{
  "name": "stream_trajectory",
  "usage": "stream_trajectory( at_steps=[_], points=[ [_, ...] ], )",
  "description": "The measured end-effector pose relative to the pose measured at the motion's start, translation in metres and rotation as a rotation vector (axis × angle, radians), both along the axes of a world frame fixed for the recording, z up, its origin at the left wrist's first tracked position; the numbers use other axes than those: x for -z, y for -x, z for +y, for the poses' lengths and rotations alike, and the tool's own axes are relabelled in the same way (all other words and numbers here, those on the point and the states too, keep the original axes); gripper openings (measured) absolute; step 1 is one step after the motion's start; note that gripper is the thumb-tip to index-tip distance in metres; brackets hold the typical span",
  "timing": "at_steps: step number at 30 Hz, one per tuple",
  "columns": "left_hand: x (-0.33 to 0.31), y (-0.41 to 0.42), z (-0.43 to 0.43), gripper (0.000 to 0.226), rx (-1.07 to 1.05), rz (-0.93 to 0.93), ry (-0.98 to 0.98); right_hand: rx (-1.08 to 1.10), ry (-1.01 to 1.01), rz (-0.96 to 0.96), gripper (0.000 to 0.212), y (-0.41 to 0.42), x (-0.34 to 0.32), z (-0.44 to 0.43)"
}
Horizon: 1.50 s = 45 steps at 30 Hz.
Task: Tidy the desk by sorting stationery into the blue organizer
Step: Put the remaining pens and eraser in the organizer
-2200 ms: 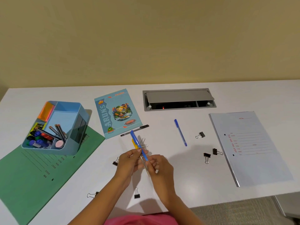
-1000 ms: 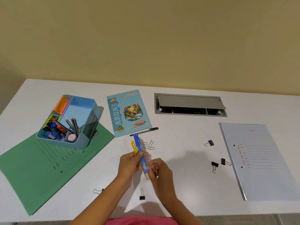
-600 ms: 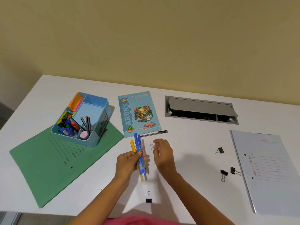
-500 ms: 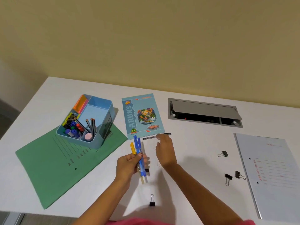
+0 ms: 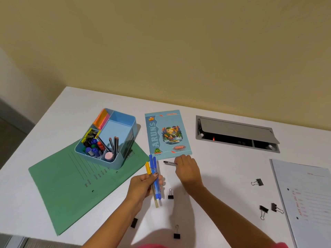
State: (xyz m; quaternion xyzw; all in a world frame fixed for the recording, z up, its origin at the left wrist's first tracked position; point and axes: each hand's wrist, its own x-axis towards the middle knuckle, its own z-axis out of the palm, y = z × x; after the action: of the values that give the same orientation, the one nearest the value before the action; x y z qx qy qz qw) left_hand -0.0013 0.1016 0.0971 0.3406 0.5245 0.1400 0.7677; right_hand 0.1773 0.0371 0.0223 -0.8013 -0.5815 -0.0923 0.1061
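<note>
The right hand (image 5: 187, 171) covers most of the black pen (image 5: 169, 163); its grip stays unclear.

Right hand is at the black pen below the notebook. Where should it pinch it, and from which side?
Pinch the black pen at mid-barrel, from above. It lies flat on the desk, roughly crosswise, just below the notebook, so fingertips must straddle the thin barrel front and back. The right hand already covers its right end; the left hand is full of pens.

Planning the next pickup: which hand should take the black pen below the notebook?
Right. The right hand is already at the black pen, fingers over its end, while the left hand has its grip full of pens.
</note>
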Motion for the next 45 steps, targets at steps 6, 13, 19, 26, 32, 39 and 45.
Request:
stream_trajectory(
  at_steps=[6, 13, 19, 26, 32, 39, 45],
  points=[
    [-0.003, 0.003, 0.007, 0.019, 0.144, 0.010, 0.033, -0.149, -0.232, 0.042, 0.010, 0.042, -0.060, -0.002],
    [-0.016, -0.002, 0.018, 0.024, 0.114, -0.106, 0.205, -0.401, -0.133, 0.266, 0.039, 0.077, -0.073, -0.017],
    [-0.015, -0.001, 0.021, 0.024, -0.022, -0.275, 0.319, -0.408, -0.154, 0.393, 0.026, 0.083, -0.062, -0.018],
    [-0.013, 0.002, 0.024, 0.015, 0.135, -0.246, 0.147, 0.132, -0.500, 0.886, 0.019, 0.104, -0.065, -0.011],
    [-0.014, 0.005, 0.013, 0.017, 0.447, -0.154, -0.142, 0.384, -0.443, 1.353, 0.047, 0.093, -0.074, 0.025],
    [-0.007, 0.012, 0.015, 0.042, 0.733, 0.003, -0.630, 0.171, -0.468, 1.213, 0.026, 0.093, -0.092, 0.037],
    [0.000, 0.017, 0.006, 0.029, 0.606, 0.155, -0.938, 0.037, -0.277, 1.074, 0.007, 0.119, -0.090, 0.033]
  ],
)
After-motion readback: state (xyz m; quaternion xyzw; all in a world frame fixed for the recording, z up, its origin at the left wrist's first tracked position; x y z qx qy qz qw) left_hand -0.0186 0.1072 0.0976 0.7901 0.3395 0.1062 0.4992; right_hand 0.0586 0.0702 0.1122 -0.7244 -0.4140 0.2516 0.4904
